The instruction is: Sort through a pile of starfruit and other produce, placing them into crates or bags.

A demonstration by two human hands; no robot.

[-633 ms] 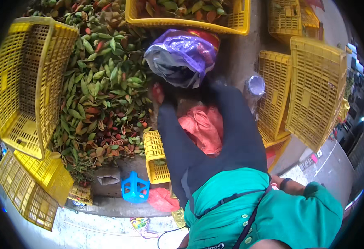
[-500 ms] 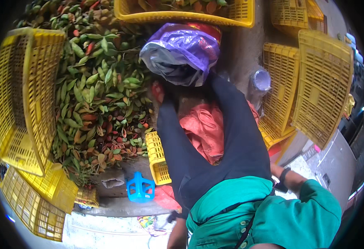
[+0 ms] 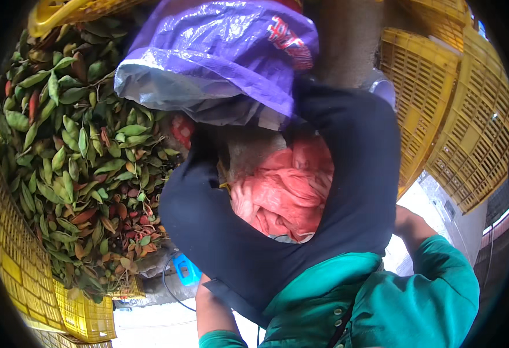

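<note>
The heap of leaves (image 3: 75, 168) filled the left half of the view; most leaves were green, with brown and red ones mixed in toward the lower edge of the heap. Yellow slatted crates (image 3: 451, 127) stood stacked at the right, another yellow crate (image 3: 17, 255) curved along the left edge beside the heap, and a smaller yellow crate (image 3: 89, 316) lay at the lower left.

The dark bag (image 3: 347, 191) occupied the centre of the view, directly in front of the person's chest. Its mouth was drawn open, and the dark cloth formed a wide ring around the opening. A crumpled pink plastic bag (image 3: 286, 197) lay inside that opening. A purple plastic bag (image 3: 220, 52) with a silvery underside rested at the top edge of the dark bag, above the pink one.

The person wore a green shirt (image 3: 393, 307). The left forearm (image 3: 211, 310) rose from the lower edge to the lower left of the dark bag. The right forearm (image 3: 411, 229) met the bag at its right side. Both hands were hidden behind the dark cloth; whether the fingers were closed on the bag or spread could not be determined for either hand.

A small blue object (image 3: 186, 269) with a dark cord lay on the ground just below the heap.
</note>
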